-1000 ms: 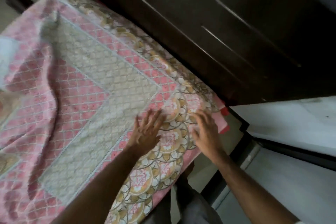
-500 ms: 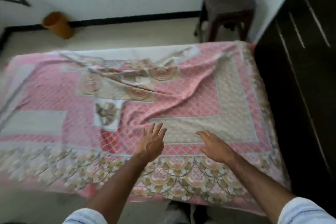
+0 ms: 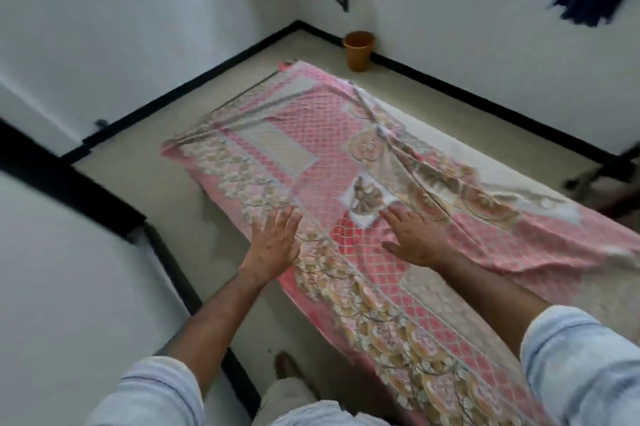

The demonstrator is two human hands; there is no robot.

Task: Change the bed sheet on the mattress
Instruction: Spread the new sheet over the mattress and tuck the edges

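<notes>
A: Where is the bed sheet [image 3: 311,135]?
B: Spread over the mattress [image 3: 491,162], rumpled toward 2 o'clock.
A: Hands?
B: I see left hand [image 3: 273,245] and right hand [image 3: 415,238] flat, fingers wide, on it.

Bucket [image 3: 358,50] behind sheet [image 3: 311,135]

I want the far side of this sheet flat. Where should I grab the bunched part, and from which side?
Probably pinch the folded-back edge of the sheet, where its patterned border lies doubled over the pink middle. Reach across with the right hand, which is nearest, and pull away from you toward the bare mattress strip that shows beyond it.
</notes>
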